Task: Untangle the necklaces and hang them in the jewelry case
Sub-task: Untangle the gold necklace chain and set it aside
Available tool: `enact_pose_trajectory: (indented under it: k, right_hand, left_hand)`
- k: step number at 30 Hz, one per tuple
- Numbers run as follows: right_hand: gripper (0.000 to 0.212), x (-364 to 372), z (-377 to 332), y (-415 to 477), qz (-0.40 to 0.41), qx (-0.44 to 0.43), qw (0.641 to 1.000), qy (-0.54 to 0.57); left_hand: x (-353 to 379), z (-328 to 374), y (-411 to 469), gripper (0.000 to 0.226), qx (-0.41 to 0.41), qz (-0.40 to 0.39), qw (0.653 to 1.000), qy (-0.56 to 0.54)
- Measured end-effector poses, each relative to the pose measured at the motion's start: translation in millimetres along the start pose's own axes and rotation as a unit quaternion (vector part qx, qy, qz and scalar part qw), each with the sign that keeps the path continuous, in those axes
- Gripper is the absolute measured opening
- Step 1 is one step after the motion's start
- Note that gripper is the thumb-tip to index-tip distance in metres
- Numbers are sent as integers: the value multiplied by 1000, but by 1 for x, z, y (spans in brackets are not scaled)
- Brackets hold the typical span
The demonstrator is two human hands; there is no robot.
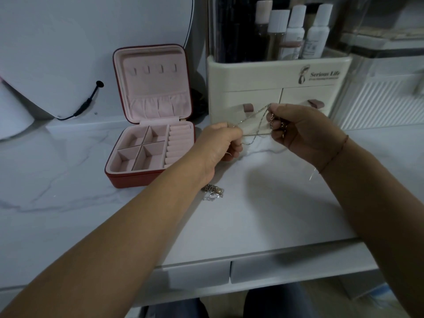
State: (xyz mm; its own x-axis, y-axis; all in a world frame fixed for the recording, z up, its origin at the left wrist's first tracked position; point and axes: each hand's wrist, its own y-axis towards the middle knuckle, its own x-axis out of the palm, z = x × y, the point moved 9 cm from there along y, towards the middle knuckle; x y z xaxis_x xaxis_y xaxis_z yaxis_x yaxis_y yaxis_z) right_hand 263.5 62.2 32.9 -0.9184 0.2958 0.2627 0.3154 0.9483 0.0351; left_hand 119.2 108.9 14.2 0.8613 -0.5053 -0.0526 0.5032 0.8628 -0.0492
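Observation:
A thin silver necklace chain (253,126) is stretched in several strands between my two hands, above the white marble table. My left hand (220,143) pinches one end of the strands. My right hand (298,131) grips the other end, with clasp links bunched against its fingers. A second tangled necklace (212,191) lies in a small heap on the table beside my left wrist. The red jewelry case (183,106) stands open to the left, pink inside, its upright lid showing several bare hooks (154,70) and a gathered pocket.
A cream cosmetic organizer (275,88) with drawers and bottles stands right behind my hands. A clear ribbed box (378,99) sits at the far right. A white mirror base with a black cable (87,104) is at the left. The table's front edge (252,253) runs above two drawers.

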Motion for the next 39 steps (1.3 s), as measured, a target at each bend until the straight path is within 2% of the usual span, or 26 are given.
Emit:
enact_pose_trajectory:
  k: [3, 7, 8, 10, 12, 14, 18, 24, 30, 36, 39]
  right_hand:
    - [17, -7, -1, 1, 40, -11, 999, -3]
    - [21, -14, -9, -3, 84, -50, 993, -70]
    - [21, -15, -10, -4, 92, -54, 991, -83]
    - [21, -16, -10, -5, 102, -55, 989, -96]
    - [20, -17, -7, -4, 106, -50, 988, -100]
    - [18, -16, -4, -4, 98, -42, 990, -96]
    - [16, -15, 1, -1, 69, -13, 995, -64]
    - [19, -24, 2, 3, 95, -20, 995, -38]
    - [16, -34, -9, -1, 135, -62, 983, -106]
    - [12, -39, -18, -5, 167, -100, 960, -200]
    - [5, -34, -23, -7, 156, -118, 956, -218]
  left_hand:
    - [2, 0, -1, 20, -2, -7, 1000, 9]
    - [3, 2, -3, 6, -1, -1, 1000, 1]
    - [2, 2, -2, 11, 1, 4, 1000, -9]
    - [0, 5, -2, 16, 11, 14, 998, -55]
    - [2, 8, -1, 4, 20, 3, 992, -126]
    - [5, 9, 0, 21, 15, -29, 981, -192]
    - [1, 9, 2, 20, 5, -38, 963, -267]
    - [-3, 4, 3, 24, 3, 0, 984, -181]
    - [-10, 11, 1, 27, 45, 43, 996, -65]
    - [-16, 10, 0, 23, 48, 74, 995, -49]
    - [-11, 10, -1, 22, 56, 60, 997, 15]
